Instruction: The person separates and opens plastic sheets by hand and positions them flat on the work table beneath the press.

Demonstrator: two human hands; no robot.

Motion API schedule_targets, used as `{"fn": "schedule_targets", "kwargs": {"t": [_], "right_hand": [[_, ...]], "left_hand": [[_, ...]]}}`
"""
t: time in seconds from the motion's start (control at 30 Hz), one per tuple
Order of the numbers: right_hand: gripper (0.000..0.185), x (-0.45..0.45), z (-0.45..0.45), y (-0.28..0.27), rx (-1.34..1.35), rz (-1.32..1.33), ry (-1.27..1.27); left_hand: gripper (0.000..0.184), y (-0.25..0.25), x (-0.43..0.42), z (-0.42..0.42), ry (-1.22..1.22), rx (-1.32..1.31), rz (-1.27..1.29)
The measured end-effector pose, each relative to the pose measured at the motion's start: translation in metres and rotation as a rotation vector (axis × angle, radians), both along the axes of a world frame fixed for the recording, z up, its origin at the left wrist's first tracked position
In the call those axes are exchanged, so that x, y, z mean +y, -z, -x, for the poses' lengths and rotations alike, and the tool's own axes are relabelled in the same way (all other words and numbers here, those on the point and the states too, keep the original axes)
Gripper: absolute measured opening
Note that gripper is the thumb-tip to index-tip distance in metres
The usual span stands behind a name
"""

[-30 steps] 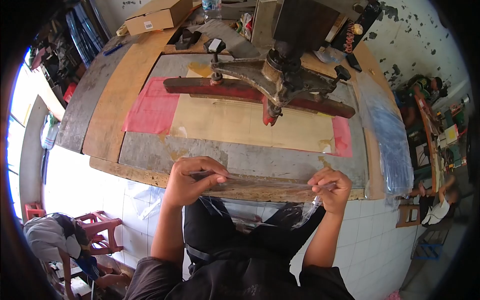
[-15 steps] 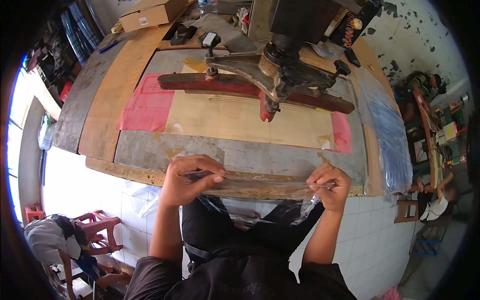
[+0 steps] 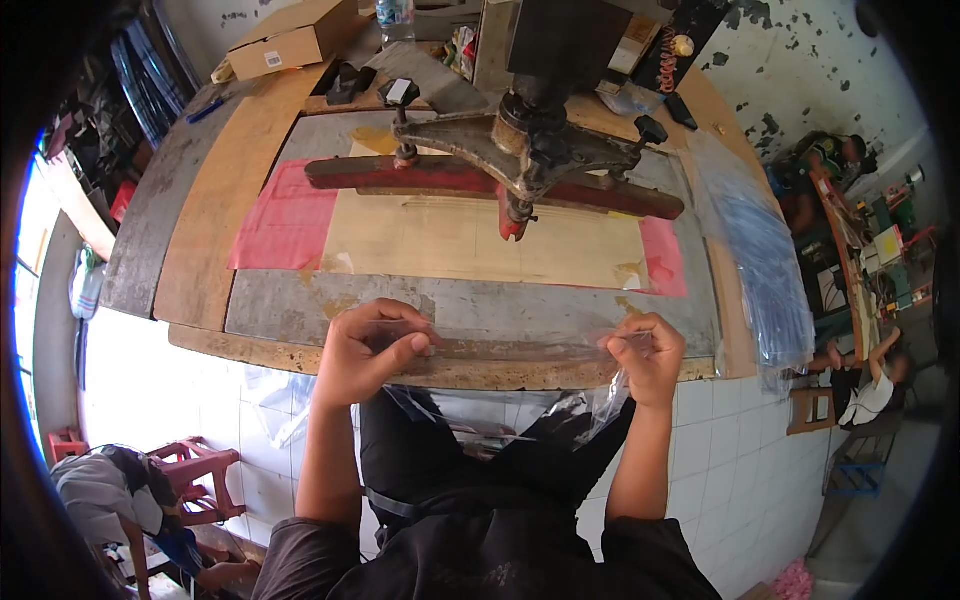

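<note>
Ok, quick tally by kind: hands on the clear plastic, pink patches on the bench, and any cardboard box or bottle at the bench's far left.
Hands on the clear plastic: 2 (left hand, right hand)
Pink patches: 2 (left patch, right patch)
Cardboard box: 1
Bottle: 1
Total: 6

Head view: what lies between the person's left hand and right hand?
A clear plastic sheet, stretching from the left hand to the right hand in the head view.
</note>
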State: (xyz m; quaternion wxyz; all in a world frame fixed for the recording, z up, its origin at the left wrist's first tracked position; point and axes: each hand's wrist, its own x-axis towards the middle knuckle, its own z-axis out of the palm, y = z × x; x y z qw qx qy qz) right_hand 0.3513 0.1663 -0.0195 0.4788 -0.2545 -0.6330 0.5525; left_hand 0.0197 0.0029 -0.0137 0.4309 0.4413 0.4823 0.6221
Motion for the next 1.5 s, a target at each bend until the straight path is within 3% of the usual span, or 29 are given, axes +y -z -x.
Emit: {"fn": "schedule_targets", "kwargs": {"t": [0.13, 0.23, 0.33, 0.4, 0.53, 0.63, 0.7, 1.13, 1.23, 1.3, 1.5], "right_hand": [[0.014, -0.018, 0.003, -0.02, -0.074, 0.081, -0.002], [0.017, -0.03, 0.002, -0.038, -0.049, 0.175, 0.045], [0.02, -0.033, -0.009, -0.047, -0.068, 0.136, 0.059], [0.023, -0.036, -0.015, -0.05, -0.072, 0.082, 0.128], [0.025, -0.042, -0.021, -0.069, -0.071, 0.076, 0.173], [0.024, -0.044, -0.024, -0.084, -0.067, 0.101, 0.18], [0.023, -0.044, -0.026, -0.09, -0.074, 0.109, 0.179], [0.019, -0.035, -0.028, -0.092, -0.068, 0.13, 0.169], [0.019, -0.031, -0.037, -0.089, -0.056, 0.146, 0.22], [0.02, -0.028, -0.042, -0.086, -0.057, 0.153, 0.219], [0.022, -0.025, -0.043, -0.078, -0.047, 0.179, 0.213]], "left_hand": [[0.021, 0.006, 0.001, 0.005, -0.004, -0.003, -0.025], [0.028, -0.016, 0.006, -0.01, -0.091, -0.089, -0.116], [0.04, -0.042, 0.007, -0.02, 0.011, -0.22, -0.158], [0.049, -0.052, 0.007, -0.023, -0.014, -0.098, 0.04], [0.042, -0.07, 0.012, -0.039, -0.078, 0.007, 0.103], [0.049, -0.089, 0.014, -0.048, -0.02, -0.041, 0.099], [0.06, -0.098, 0.014, -0.051, 0.018, 0.069, 0.115], [0.058, -0.1, 0.014, -0.05, -0.051, 0.087, 0.083], [0.045, -0.086, 0.014, -0.035, -0.009, 0.099, 0.005], [0.03, -0.078, 0.015, -0.029, 0.044, -0.058, -0.041], [0.027, -0.08, 0.013, -0.036, -0.035, -0.13, -0.068]]}}
